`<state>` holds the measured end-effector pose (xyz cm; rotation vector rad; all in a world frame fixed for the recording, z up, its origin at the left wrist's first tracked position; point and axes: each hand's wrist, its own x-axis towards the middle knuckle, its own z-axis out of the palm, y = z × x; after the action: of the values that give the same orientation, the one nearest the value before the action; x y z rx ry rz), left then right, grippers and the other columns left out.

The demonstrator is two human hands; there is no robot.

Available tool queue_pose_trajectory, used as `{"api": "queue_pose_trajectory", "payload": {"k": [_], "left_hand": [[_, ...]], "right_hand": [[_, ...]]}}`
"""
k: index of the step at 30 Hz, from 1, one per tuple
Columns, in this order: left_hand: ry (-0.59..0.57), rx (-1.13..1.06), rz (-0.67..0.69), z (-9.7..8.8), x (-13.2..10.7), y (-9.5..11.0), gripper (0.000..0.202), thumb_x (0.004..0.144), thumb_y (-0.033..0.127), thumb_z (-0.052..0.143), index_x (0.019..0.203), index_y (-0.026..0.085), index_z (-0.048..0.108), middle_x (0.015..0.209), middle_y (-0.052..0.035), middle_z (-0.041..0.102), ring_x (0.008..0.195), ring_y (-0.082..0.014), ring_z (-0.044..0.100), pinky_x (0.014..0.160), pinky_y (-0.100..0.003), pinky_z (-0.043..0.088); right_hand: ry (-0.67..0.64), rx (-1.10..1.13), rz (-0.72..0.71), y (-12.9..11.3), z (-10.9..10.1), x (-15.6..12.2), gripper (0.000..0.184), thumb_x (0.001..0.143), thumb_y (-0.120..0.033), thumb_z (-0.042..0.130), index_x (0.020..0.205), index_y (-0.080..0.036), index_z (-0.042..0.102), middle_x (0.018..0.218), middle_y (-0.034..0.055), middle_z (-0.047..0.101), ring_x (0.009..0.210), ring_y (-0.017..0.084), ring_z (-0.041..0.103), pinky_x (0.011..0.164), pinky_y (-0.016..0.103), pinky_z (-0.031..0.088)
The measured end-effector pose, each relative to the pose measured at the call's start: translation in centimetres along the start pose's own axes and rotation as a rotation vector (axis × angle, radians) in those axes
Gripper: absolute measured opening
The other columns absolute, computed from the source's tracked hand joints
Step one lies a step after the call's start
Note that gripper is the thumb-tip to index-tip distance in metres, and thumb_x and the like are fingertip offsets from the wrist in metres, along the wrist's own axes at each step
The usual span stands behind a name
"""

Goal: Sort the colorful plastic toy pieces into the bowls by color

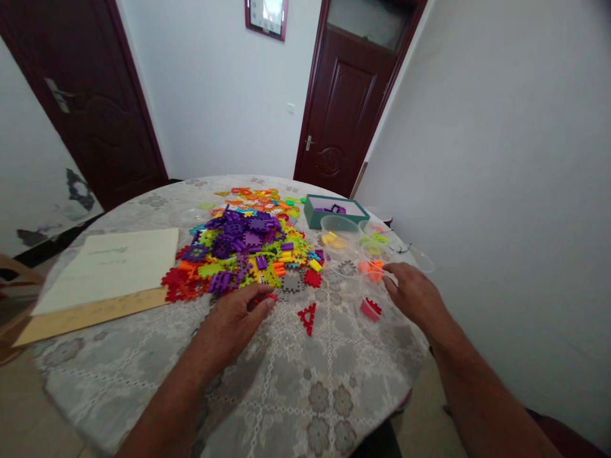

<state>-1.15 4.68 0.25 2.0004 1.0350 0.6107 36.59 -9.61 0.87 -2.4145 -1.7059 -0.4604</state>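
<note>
Interlocking plastic pieces (pixel 252 239) lie heaped just beyond the left fingertips, mostly purple on top.

Head view. Left hand (pixel 244 312) low over the tablecloth (pixel 281 381), thumb and index narrow, a red piece (pixel 271 297) showing at their tips; pinched or merely touched, I cannot tell. Right hand (pixel 414 291) half curled, tips right beside orange pieces (pixel 371 271) in a clear tub (pixel 368 253); whether they grip one, cannot tell. Second tub (pixel 389 313), holding red, sits just nearer the person than those tips. Red triangle (pixel 312 318) loose between the two hands.

Risks, as I judge: tubs look light and crowd the right fingers; a catching knuckle could tip one and mix colours. Heap slopes close to the left fingertips; a nudge might slide pieces down.

Edges: table rim passes under the right forearm, wall (pixel 501 178) beyond, so little room outward. Bare cloth spreads between the hands and toward the person.
</note>
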Motion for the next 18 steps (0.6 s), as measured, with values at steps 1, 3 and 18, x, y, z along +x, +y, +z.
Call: {"api": "queue_pose_trajectory", "payload": {"k": [1,3,18], "left_hand": [[0.010,-0.001,0.013,-0.1,0.0,-0.1,0.046,0.091,0.053,0.057,0.120,0.023,0.078,0.112,-0.0094,0.081,0.098,-0.0290,0.075,0.086,-0.039,0.057],[0.047,0.001,0.027,-0.6,0.0,-0.4,0.045,0.092,0.054,0.058,0.119,0.023,0.077,0.110,-0.0084,0.081,0.098,-0.0280,0.075,0.088,-0.038,0.057],[0.654,-0.323,-0.171,-6.9,-0.8,-3.5,0.031,0.084,0.043,0.069,0.100,0.018,0.077,0.072,-0.0009,0.073,0.063,-0.0169,0.069,0.064,-0.029,0.061]], "right_hand": [[0.024,0.025,-0.062,-0.9,-0.4,0.2,0.033,0.104,-0.028,0.051,0.126,-0.013,0.070,0.127,0.0186,0.073,0.117,0.032,0.068,0.104,0.045,0.052],[0.058,0.078,-0.180,-3.0,-1.1,0.3,0.031,0.103,-0.027,0.052,0.125,-0.014,0.070,0.126,0.0176,0.073,0.118,0.033,0.067,0.106,0.047,0.051],[-0.278,0.105,-0.146,-17.9,5.7,3.7,0.041,0.102,-0.007,0.042,0.137,-0.015,0.060,0.129,0.0185,0.068,0.112,0.026,0.069,0.089,0.034,0.052]]}}
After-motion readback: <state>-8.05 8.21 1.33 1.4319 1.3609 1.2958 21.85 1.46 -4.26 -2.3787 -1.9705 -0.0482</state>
